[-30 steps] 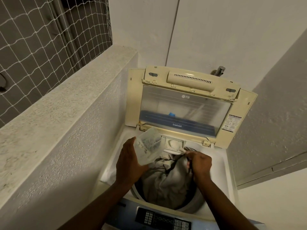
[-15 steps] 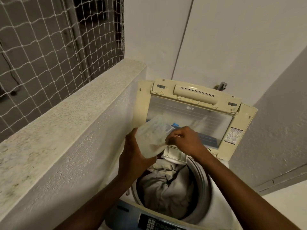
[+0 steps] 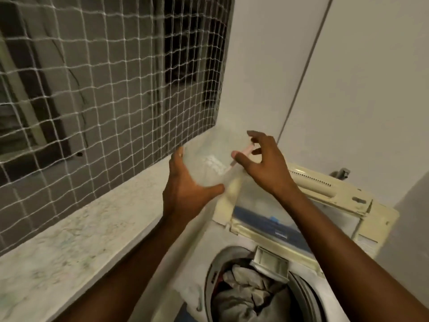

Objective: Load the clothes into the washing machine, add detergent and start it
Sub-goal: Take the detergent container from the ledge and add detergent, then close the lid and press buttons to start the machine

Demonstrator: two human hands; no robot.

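Note:
My left hand [image 3: 185, 189] holds a clear plastic detergent bag [image 3: 213, 159] up over the ledge, gripping its lower left side. My right hand [image 3: 260, 163] pinches the bag's pinkish zip strip [image 3: 246, 151] between thumb and fingers, the other fingers spread. The bag is blurred and I cannot tell how full it is. Below, the top-load washing machine [image 3: 222, 247] stands with its cream lid [image 3: 336, 205] raised. Grey and dark clothes [image 3: 246, 296] fill the drum. A small detergent drawer [image 3: 271, 263] sits at the drum's back rim.
A speckled stone ledge [image 3: 81, 240] runs along the left, beside the machine. Above it hangs a white net [image 3: 104, 89] over a dark opening. White walls close in behind and to the right. A metal tap [image 3: 341, 173] pokes out behind the lid.
Both hands lifted the bag up and to the left, away from the drum. My right hand left the clothes and took the bag's top edge. The view tilted up toward the net.

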